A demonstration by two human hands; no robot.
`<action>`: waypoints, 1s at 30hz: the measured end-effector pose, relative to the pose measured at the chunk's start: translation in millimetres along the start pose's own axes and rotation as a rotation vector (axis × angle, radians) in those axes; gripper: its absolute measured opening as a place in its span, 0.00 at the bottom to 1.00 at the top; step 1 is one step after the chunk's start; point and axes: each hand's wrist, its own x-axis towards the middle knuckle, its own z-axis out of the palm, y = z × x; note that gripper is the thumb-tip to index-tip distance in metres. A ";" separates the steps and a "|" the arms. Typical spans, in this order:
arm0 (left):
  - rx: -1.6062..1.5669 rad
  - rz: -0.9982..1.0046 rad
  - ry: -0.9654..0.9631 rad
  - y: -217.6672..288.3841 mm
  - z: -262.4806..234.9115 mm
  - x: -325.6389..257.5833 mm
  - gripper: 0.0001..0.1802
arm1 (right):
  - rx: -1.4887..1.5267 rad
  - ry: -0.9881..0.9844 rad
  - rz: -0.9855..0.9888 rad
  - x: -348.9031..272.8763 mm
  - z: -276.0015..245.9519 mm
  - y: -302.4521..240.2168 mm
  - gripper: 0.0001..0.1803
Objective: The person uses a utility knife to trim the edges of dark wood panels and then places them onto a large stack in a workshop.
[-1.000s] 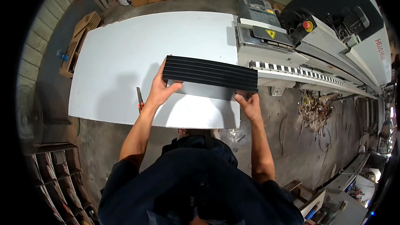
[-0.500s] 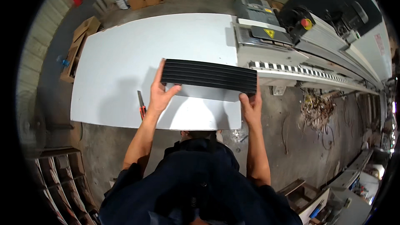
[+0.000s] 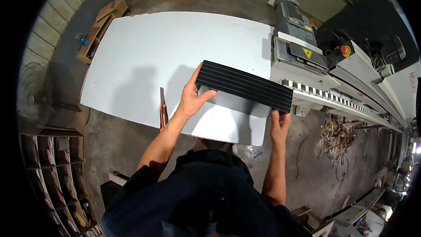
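Both of my hands hold up a stack of narrow panels (image 3: 245, 85) with black edges and a grey face, above the white-topped table (image 3: 131, 48). My left hand (image 3: 193, 98) is closed round the stack's left end, its thumb on the near grey side. At the right end, my right hand (image 3: 280, 125) grips the lower corner, with its fingers partly hidden behind the panels. The stack slants down to the right. A red and black utility knife (image 3: 163, 113), blade out, lies on the table left of my left forearm.
On the right stands a machine with a motor (image 3: 291, 17), a red stop button (image 3: 345, 50) and a long roller track (image 3: 337, 98). A heap of offcut strips (image 3: 335, 136) lies on the floor. Shelves with rolls of banding (image 3: 55, 166) are at the lower left.
The panel stack has moved right, toward the machine's track, and its right end has dipped. Both hands have gone with it, keeping their grip. The view has also shifted.
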 end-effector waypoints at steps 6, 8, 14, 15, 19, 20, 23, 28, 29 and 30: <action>-0.033 0.012 0.023 -2.1 -0.4 -0.5 0.49 | -0.058 -0.049 -0.028 -1.4 -8.9 15.9 0.33; -0.071 -0.031 0.009 -0.1 1.1 2.3 0.50 | -0.081 -0.044 -0.034 2.2 -16.6 22.5 0.34; 0.065 -0.099 -0.123 -38.1 -27.9 8.9 0.54 | -0.193 -0.184 0.187 13.8 -39.9 31.4 0.34; 0.132 -0.180 -0.171 -46.4 -33.7 7.2 0.56 | -0.257 -0.198 0.181 14.2 -43.1 35.4 0.31; 0.164 -0.064 -0.122 -65.9 -34.2 1.2 0.57 | -0.474 -0.177 0.225 8.7 -60.4 55.9 0.31; 0.153 -0.060 -0.110 -66.8 -33.9 2.6 0.57 | -0.468 -0.160 0.232 7.9 -64.3 55.5 0.28; 0.083 0.037 -0.048 -75.6 -31.3 -4.4 0.57 | -0.814 -0.320 0.164 15.4 -79.7 51.4 0.24; 0.337 0.185 0.247 -51.8 7.2 -66.8 0.49 | -0.623 -0.441 0.111 58.7 -139.1 76.4 0.30; 0.370 0.165 0.321 -51.1 17.8 -87.0 0.48 | -1.189 -0.596 -0.188 57.7 -122.6 40.3 0.47; 0.397 0.153 0.411 -44.9 29.7 -105.3 0.48 | -1.151 -0.721 -0.371 53.0 -98.3 5.3 0.39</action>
